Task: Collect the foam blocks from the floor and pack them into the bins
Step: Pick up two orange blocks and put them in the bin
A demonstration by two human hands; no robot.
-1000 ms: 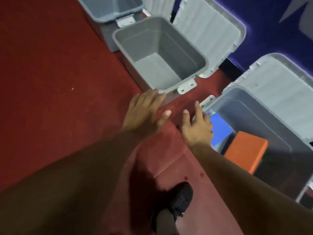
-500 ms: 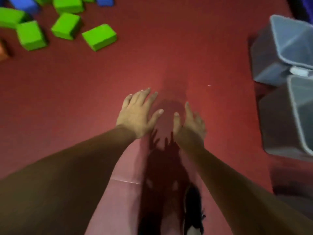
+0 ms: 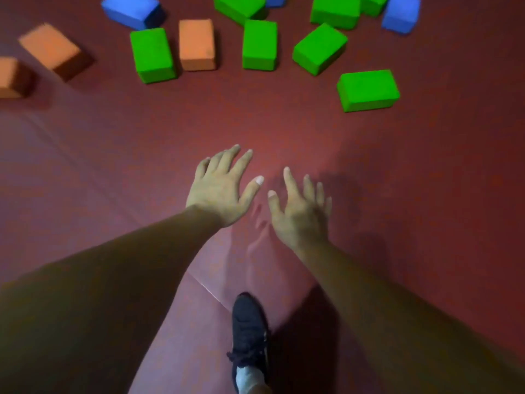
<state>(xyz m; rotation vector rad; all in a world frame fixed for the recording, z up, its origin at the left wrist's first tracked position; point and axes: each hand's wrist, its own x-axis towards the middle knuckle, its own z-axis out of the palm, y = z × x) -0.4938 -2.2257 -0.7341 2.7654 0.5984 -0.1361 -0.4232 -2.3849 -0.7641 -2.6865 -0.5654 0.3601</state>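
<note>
Many foam blocks point(image 3: 260, 44) replace bins; left hand point(image 3: 220, 194) and right hand point(image 3: 301, 216) keep fingers point(image 3: 243, 163) wide.

The top edge cuts off several foam blocks point(image 3: 335, 7), and the left edge crops an orange block point(image 3: 11, 78).

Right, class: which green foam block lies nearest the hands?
The lone green rectangular foam block at right, ahead of the right hand; the other green blocks lie farther back.
</note>
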